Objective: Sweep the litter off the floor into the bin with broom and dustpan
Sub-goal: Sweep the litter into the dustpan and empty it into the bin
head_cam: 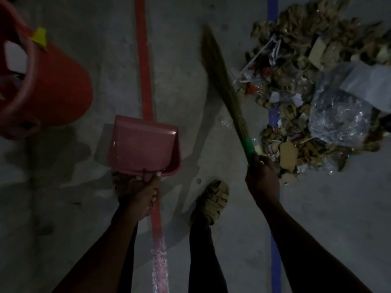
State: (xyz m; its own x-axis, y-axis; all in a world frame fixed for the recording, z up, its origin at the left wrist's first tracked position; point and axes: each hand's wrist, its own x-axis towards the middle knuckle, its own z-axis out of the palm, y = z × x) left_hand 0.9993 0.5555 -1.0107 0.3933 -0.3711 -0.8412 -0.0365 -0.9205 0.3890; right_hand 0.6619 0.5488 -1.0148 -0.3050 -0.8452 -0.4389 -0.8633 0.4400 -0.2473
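My left hand (pixel 143 194) grips the handle of a pink dustpan (pixel 142 144), which hangs empty above the floor near my left foot. My right hand (pixel 262 179) grips the green-wrapped handle of a grass broom (pixel 222 75); its bristles are raised and point up and to the left, blurred. A big heap of litter (pixel 313 87) lies to the right: crumpled brown paper, cardboard scraps, white bits and a clear plastic bag (pixel 338 115). An orange-red bin (pixel 48 81) stands at the upper left, with some pale litter inside.
A red tape line (pixel 145 81) and a blue tape line (pixel 276 261) run along the grey concrete floor. My sandalled right foot (pixel 213 199) stands between them. A yellow tag (pixel 40 37) sticks to the bin's rim. The scene is dim.
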